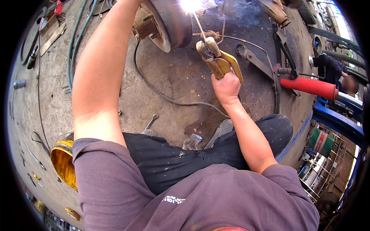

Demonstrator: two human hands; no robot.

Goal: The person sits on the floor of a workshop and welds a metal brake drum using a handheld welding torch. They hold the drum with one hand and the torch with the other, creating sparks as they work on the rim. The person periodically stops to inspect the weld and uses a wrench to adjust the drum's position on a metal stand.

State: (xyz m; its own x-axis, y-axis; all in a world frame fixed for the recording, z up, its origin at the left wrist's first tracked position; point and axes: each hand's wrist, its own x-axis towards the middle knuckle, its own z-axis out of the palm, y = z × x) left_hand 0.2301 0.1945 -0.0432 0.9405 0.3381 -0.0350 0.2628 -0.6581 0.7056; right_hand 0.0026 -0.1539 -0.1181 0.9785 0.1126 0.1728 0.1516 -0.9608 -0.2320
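Note:
My right hand (226,87) is closed around the yellow handle of a welding electrode holder (216,61). Clamped in its jaws is a thin electrode rod (199,26), slanting up and left to a glaring white arc (190,4) at the top edge. Smoke drifts to the right of the arc. Just left of the rod stands a dark, rusty metal drum (176,25) with a hub (145,21) sticking out of its side. My left arm (102,73) reaches up past the drum and leaves the picture, so my left hand is hidden.
A welding cable (165,98) curves over the concrete floor. A wrench (152,121) lies by my feet and a yellow bucket (63,161) at my left. Hoses (77,42) run along the left; a red cylinder (310,88) on a metal frame and another person (329,67) are at right.

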